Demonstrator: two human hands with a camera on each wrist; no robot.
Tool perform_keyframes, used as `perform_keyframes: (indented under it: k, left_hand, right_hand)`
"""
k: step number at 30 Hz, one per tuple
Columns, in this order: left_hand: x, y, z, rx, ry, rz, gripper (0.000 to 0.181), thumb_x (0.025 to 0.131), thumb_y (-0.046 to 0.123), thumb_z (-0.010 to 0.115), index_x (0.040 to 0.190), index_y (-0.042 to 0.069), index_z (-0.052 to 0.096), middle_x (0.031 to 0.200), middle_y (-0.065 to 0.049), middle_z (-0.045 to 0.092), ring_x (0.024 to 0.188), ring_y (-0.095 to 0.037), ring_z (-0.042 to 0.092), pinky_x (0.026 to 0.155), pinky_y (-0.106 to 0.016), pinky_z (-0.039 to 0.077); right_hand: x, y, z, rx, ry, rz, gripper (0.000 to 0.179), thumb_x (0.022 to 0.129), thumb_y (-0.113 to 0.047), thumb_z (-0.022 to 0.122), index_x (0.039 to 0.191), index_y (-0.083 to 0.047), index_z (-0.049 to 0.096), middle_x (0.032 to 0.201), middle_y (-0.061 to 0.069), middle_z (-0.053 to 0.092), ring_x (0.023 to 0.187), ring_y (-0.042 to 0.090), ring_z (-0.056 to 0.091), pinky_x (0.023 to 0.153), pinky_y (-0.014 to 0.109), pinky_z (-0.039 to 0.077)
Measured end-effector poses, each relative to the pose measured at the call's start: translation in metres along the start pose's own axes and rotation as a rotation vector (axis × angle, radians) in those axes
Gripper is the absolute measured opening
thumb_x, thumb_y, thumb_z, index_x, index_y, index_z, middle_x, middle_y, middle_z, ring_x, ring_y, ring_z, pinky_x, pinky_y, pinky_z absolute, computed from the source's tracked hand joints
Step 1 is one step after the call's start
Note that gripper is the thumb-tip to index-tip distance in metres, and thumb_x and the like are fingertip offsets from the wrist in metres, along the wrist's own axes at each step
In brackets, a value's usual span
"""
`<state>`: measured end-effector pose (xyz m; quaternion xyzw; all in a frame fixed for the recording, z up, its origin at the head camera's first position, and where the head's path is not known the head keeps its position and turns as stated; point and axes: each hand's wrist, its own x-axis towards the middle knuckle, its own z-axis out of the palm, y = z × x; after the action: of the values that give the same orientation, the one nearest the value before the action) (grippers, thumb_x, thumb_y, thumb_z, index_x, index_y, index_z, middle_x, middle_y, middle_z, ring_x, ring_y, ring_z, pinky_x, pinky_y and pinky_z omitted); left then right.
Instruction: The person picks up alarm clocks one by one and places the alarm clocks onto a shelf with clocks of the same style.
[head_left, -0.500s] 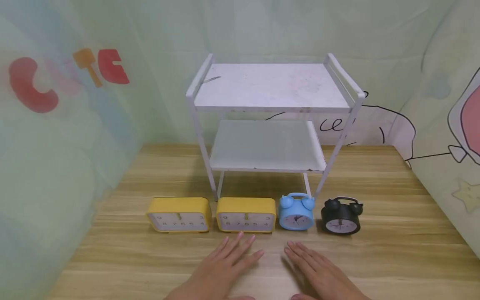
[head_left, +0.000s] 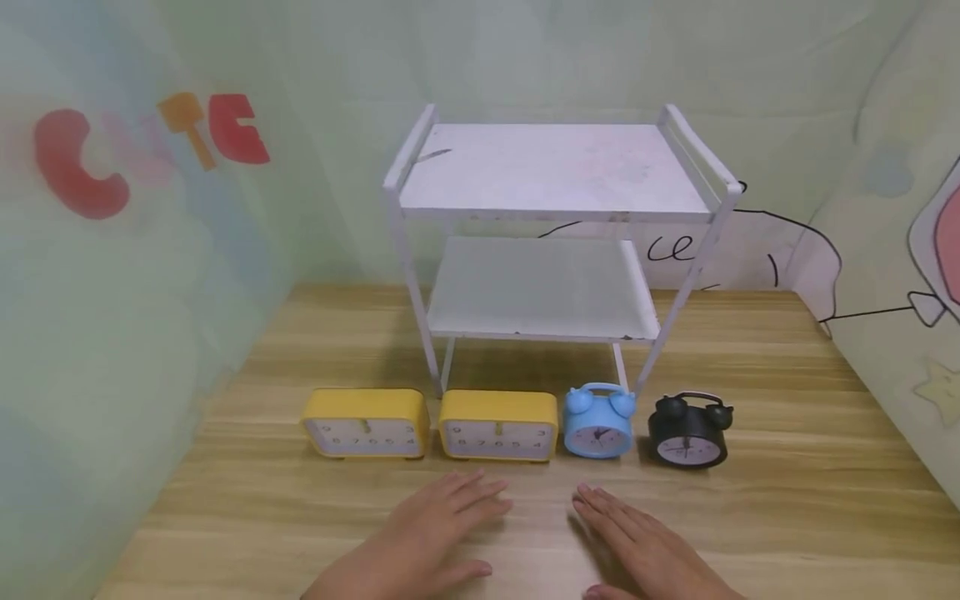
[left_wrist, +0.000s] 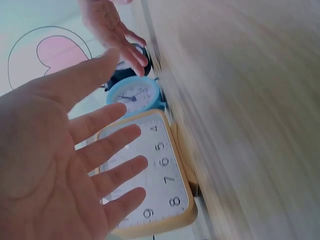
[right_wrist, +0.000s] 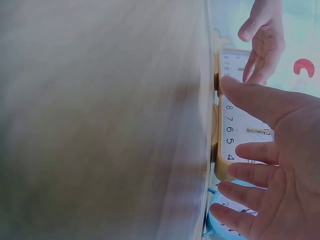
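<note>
Two yellow rectangular clocks stand side by side on the wooden table, the left yellow clock [head_left: 366,408] and the right yellow clock [head_left: 498,404]. To their right come a blue twin-bell alarm clock [head_left: 598,421] and a black twin-bell alarm clock [head_left: 688,429]. My left hand [head_left: 420,533] is in front of the right yellow clock, fingers extended and holding nothing. In the left wrist view its spread fingers overlap that clock's white face. My right hand [head_left: 648,542] is in front of the blue clock, fingers straight, also holding nothing.
Behind the clocks stands a white two-tier shelf [head_left: 555,171], its front legs close behind the row. Its lower tier [head_left: 543,287] sits well above the wooden table [head_left: 247,492]. Printed cloth walls [head_left: 180,292] enclose the back and both sides.
My left hand has drawn back a little from the right yellow clock and turned, thumb now apart from the fingers. The right hand stays nearly still. The head view has shifted slightly.
</note>
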<state>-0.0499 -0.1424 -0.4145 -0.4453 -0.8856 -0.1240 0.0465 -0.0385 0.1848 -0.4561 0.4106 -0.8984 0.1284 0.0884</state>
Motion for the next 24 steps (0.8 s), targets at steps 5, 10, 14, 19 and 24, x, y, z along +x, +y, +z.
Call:
perform_keyframes:
  k: [5,10,14,19,24]
  left_hand:
    - [-0.006,-0.003,-0.007,-0.047,0.003,-0.037,0.052,0.094,0.043,0.067,0.138,0.017,0.059,0.144,0.0,0.055,0.134,-0.028,0.047,0.108,-0.049,0.041]
    - [-0.01,-0.005,-0.016,-0.112,-0.001,-0.11,0.041,0.095,0.035,0.069,0.131,0.016,0.064,0.129,0.004,0.064,0.122,-0.02,0.056,0.102,-0.045,0.047]
    - [-0.016,-0.011,-0.021,-0.109,0.064,-0.126,0.035,0.095,0.031,0.07,0.125,0.014,0.067,0.122,0.005,0.066,0.114,-0.015,0.06,0.097,-0.041,0.051]
    - [-0.023,-0.018,-0.025,-0.099,0.108,-0.145,0.034,0.095,0.031,0.07,0.124,0.013,0.068,0.123,0.004,0.067,0.114,-0.017,0.062,0.096,-0.043,0.052]
    - [-0.033,-0.026,-0.03,-0.105,0.153,-0.173,0.035,0.09,0.029,0.076,0.121,0.013,0.07,0.118,0.005,0.069,0.11,-0.017,0.064,0.093,-0.041,0.054]
  right_hand:
    - [0.0,-0.001,-0.001,0.018,-0.022,0.009,0.08,0.09,-0.062,0.063,0.144,-0.004,0.049,0.15,0.012,0.047,0.132,0.028,0.049,0.096,0.043,0.052]
    - [0.001,-0.003,-0.002,0.045,-0.061,0.035,0.079,0.092,-0.061,0.061,0.145,-0.005,0.048,0.151,0.011,0.045,0.134,0.027,0.048,0.097,0.044,0.052]
    - [0.002,-0.003,-0.002,0.047,-0.04,0.017,0.079,0.091,-0.06,0.063,0.144,-0.004,0.048,0.15,0.012,0.046,0.133,0.027,0.048,0.096,0.044,0.053]
    - [0.003,-0.004,-0.002,0.023,0.01,-0.027,0.078,0.089,-0.058,0.067,0.143,-0.003,0.049,0.149,0.013,0.047,0.132,0.028,0.05,0.094,0.042,0.054]
    - [0.005,-0.006,-0.003,0.024,0.003,-0.036,0.076,0.09,-0.055,0.067,0.143,-0.003,0.049,0.149,0.013,0.048,0.131,0.028,0.05,0.095,0.043,0.053]
